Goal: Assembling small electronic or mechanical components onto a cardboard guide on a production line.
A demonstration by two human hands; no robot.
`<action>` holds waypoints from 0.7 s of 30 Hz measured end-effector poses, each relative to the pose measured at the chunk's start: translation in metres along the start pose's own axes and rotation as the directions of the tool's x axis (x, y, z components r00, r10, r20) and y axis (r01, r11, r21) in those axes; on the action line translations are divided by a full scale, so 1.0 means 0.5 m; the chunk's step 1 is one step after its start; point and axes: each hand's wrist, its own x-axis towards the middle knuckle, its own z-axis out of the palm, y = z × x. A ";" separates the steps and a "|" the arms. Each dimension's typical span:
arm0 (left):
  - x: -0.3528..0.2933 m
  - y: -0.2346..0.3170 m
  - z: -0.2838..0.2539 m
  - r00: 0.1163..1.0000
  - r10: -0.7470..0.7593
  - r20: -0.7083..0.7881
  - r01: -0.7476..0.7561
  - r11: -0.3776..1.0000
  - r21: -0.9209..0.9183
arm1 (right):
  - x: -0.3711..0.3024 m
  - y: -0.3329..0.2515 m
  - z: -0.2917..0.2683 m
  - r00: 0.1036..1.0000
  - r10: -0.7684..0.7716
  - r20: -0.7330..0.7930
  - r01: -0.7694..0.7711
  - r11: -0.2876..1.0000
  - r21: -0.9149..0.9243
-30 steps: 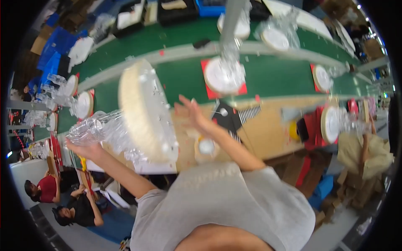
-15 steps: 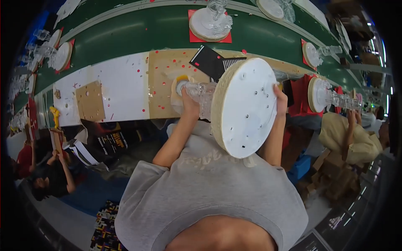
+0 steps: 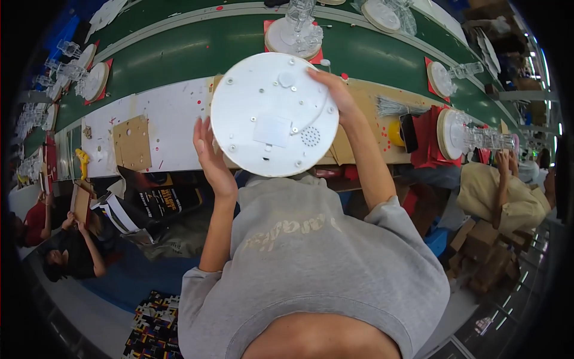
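A round white base (image 3: 239,102) is held up over the bench with its flat underside toward me. Screws, a ring of small holes, a pale rectangular patch and a thin wire show on it. My right hand (image 3: 338,96) grips its upper right rim, thumb over the white face. At the lower left rim is my left hand (image 3: 214,164), its fingers stretched out and apart alongside the edge. Whether those fingertips touch the rim I cannot tell. The clear plastic stem seen on this piece earlier is hidden behind the disc.
Similar bases with clear stems stand on red sheets along the green conveyor (image 3: 179,45). On the bench lie a brown board with holes (image 3: 131,143), a yellow tool (image 3: 82,163) and a bundle of thin grey strips (image 3: 394,106). Co-workers (image 3: 505,191) sit to both sides.
The white base has turned to face me and moved left. My left hand has let go of the clear stem and come to the rim; my right hand has shifted to the upper right edge.
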 end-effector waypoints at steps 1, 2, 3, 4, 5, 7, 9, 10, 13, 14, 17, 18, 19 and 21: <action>-0.013 0.016 0.024 1.000 0.008 0.000 -0.008 1.000 0.006 | 0.008 0.002 0.014 1.000 -0.003 0.008 0.003 1.000 0.006; -0.012 0.022 0.049 0.995 0.096 -0.017 -0.095 0.995 0.028 | 0.026 0.002 0.028 0.986 -0.160 -0.054 0.152 0.980 -0.130; -0.007 0.024 0.064 0.983 0.183 -0.029 -0.181 0.982 0.049 | 0.035 0.001 0.039 0.942 -0.322 -0.097 0.286 0.919 -0.270; 0.003 0.026 0.071 0.981 0.191 -0.020 -0.189 0.981 0.051 | 0.035 -0.010 0.049 0.938 -0.331 -0.098 0.296 0.918 -0.264; 0.012 0.025 0.067 0.981 0.194 -0.014 -0.194 0.981 -0.006 | 0.032 -0.022 0.066 0.822 -0.564 -0.078 0.414 0.686 -0.598; 0.022 0.020 0.072 0.978 0.206 -0.002 -0.206 0.977 -0.059 | 0.027 -0.052 0.110 0.465 -0.857 0.225 0.459 0.016 -0.888; 0.011 0.004 0.078 0.924 0.380 -0.046 -0.369 0.915 0.161 | -0.031 -0.093 0.215 0.590 -0.736 0.332 0.574 0.093 -0.813; 0.018 -0.016 0.088 0.916 0.398 -0.043 -0.387 0.907 0.166 | -0.038 -0.089 0.257 0.537 -0.739 0.407 0.653 0.058 -0.755; 0.025 -0.064 0.062 0.882 0.466 -0.068 -0.451 0.877 0.169 | -0.053 0.001 0.398 0.427 -0.723 0.543 0.807 0.033 -0.590; 0.012 -0.069 0.048 0.878 0.471 -0.091 -0.446 0.871 0.205 | -0.056 0.033 0.429 0.500 -0.560 0.661 0.781 -0.038 -0.624; -0.034 -0.071 -0.020 0.862 0.489 -0.136 -0.434 0.849 0.300 | -0.048 0.113 0.438 0.562 -0.251 0.788 0.723 -0.313 -0.615; -0.046 -0.073 -0.045 0.855 0.497 -0.147 -0.431 0.840 0.331 | -0.045 0.124 0.436 0.578 -0.113 0.808 0.674 -0.492 -0.551; -0.054 -0.070 -0.079 0.842 0.508 -0.181 -0.421 0.829 0.369 | -0.061 0.131 0.448 0.583 -0.045 0.811 0.661 -0.554 -0.506; -0.078 -0.069 -0.123 0.831 0.514 -0.211 -0.392 0.811 0.434 | -0.060 0.150 0.438 0.593 -0.064 0.803 0.612 -0.612 -0.501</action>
